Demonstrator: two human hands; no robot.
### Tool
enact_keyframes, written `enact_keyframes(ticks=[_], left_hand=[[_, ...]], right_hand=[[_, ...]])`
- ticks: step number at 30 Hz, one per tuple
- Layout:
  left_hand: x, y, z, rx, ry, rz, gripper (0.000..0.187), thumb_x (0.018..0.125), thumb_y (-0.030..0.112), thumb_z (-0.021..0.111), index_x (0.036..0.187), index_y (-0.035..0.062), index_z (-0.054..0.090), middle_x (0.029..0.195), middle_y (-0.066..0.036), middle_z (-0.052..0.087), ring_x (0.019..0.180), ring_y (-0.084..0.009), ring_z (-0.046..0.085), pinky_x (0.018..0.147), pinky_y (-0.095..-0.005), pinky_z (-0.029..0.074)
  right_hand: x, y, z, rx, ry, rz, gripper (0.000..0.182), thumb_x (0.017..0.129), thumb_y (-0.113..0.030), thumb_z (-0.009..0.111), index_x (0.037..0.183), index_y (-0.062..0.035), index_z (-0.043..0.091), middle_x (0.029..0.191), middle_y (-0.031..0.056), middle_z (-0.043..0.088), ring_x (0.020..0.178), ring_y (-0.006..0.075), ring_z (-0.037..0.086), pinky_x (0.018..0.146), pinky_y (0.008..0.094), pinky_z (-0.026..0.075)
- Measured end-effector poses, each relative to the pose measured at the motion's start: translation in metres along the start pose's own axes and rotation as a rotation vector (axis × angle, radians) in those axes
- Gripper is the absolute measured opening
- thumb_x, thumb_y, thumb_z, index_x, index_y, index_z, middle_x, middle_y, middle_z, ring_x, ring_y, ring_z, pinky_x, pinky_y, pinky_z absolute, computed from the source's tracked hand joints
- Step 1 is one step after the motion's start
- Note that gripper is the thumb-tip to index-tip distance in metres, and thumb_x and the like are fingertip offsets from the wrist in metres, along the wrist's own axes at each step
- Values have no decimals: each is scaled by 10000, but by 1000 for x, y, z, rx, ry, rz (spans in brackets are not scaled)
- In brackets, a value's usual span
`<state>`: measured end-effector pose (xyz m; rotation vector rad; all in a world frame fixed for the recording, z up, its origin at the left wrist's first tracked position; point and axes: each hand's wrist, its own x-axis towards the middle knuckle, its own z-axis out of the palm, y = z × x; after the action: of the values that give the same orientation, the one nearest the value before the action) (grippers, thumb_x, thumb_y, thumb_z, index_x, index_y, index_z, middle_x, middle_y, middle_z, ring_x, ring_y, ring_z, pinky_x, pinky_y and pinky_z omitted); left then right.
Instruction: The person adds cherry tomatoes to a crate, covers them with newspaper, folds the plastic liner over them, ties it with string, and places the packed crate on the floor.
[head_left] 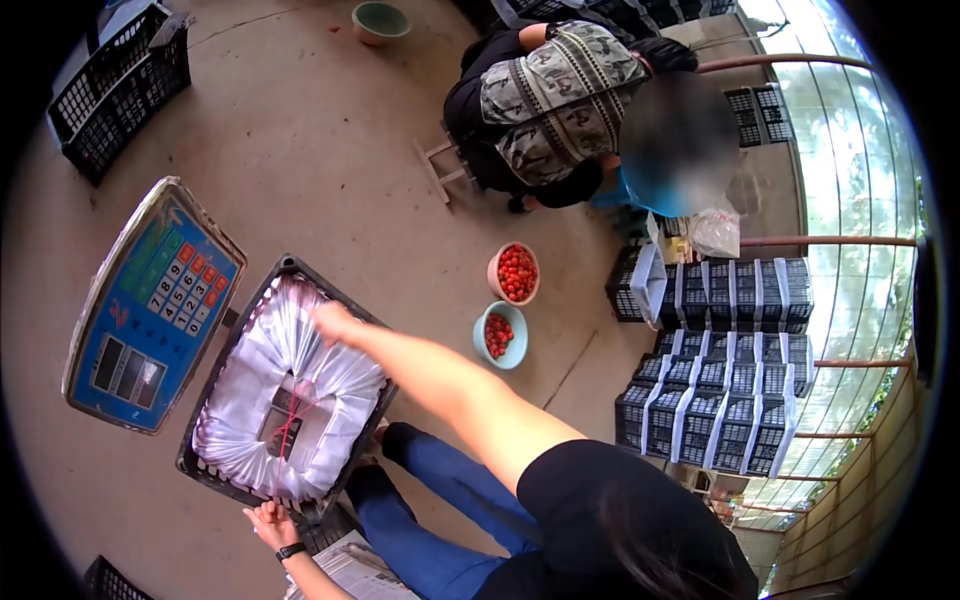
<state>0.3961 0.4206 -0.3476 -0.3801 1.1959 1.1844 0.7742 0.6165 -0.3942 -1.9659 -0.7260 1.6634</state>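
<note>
A black plastic crate [190, 425] stands beside the scale's blue display panel [155, 310]. White plastic liner [235, 415] is folded over its contents, gathered in pleats around an opening in the middle. Red string [288, 440] runs across that opening toward the near edge of the crate. There my left hand [270, 524], with a black band on the wrist, is closed on the string's end. My right hand [335, 325] is over the far side of the liner, fingers curled and partly blurred; what they hold is hidden.
A pink bowl [494, 275] and a light blue bowl [516, 345] of small red fruit stand on the floor. Lined black crates [720, 430] are stacked at right. Another person [560, 110] sits bent over on a stool. An empty crate [125, 95] stands upper left.
</note>
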Motion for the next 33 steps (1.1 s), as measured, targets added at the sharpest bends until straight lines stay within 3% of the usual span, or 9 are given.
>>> enact_keyframes(ticks=[2, 4, 6, 8, 9, 13, 19, 25, 33], left_hand=[[10, 3, 2, 43, 48, -52, 461, 931, 430, 343, 565, 157, 282, 510, 36, 264, 506, -95, 324, 439, -216, 246], [17, 12, 16, 165, -84, -22, 452, 943, 388, 343, 560, 163, 263, 520, 35, 248, 502, -96, 279, 483, -229, 281], [2, 19, 47, 171, -277, 129, 341, 963, 245, 333, 636, 152, 307, 554, 34, 270, 512, -91, 267, 507, -216, 300], [4, 26, 36, 145, -336, 83, 273, 957, 224, 355, 698, 142, 333, 575, 34, 284, 522, -82, 285, 529, -212, 326], [-10, 26, 56, 316, -186, 134, 282, 957, 245, 356, 695, 141, 339, 562, 34, 278, 517, -85, 290, 526, -219, 315], [-9, 28, 64, 448, -194, 105, 474, 939, 391, 366, 543, 139, 298, 487, 24, 254, 478, -108, 260, 480, -245, 254], [-9, 24, 56, 439, -119, 133, 481, 937, 395, 370, 539, 133, 302, 478, 20, 266, 475, -105, 264, 465, -241, 241], [-13, 8, 45, 459, -171, 166, 474, 929, 404, 386, 548, 132, 311, 483, 18, 284, 490, -117, 308, 487, -242, 277], [-16, -12, 31, 434, -145, 147, 471, 937, 398, 368, 557, 127, 302, 496, 5, 306, 517, -131, 343, 537, -258, 321]], right_hand=[[9, -16, -25, 143, 23, 56, 442, 897, -378, 405, 627, -41, 499, 513, 43, 465, 396, 167, 450, 403, 329, 411], [-4, -39, -13, -339, -96, -228, 421, 896, -366, 407, 679, -26, 529, 533, 67, 487, 423, 179, 459, 463, 366, 435], [3, -24, 6, -731, -144, -602, 452, 919, -351, 313, 881, -3, 600, 845, 212, 609, 774, 337, 588, 742, 438, 450], [-43, -42, 15, -521, -112, -830, 406, 920, -324, 334, 873, -11, 588, 928, 206, 594, 850, 342, 574, 721, 443, 444], [-67, -73, 12, -718, -234, -638, 358, 916, -305, 368, 853, -33, 592, 915, 181, 582, 835, 328, 562, 714, 426, 452], [-69, -62, 12, -1343, -368, -1065, 292, 831, -324, 517, 733, -66, 612, 783, 100, 556, 782, 260, 550, 678, 365, 472], [-78, -64, 20, -1436, -391, -973, 334, 801, -382, 550, 718, -64, 610, 704, 80, 606, 750, 259, 561, 673, 364, 464], [-80, -49, 31, -1028, -425, -450, 215, 819, -285, 547, 892, -84, 572, 784, 100, 628, 797, 297, 584, 673, 405, 449], [-83, -22, 54, -1189, -416, -818, 119, 763, -179, 559, 867, -121, 554, 750, 83, 574, 717, 280, 576, 609, 377, 465]])
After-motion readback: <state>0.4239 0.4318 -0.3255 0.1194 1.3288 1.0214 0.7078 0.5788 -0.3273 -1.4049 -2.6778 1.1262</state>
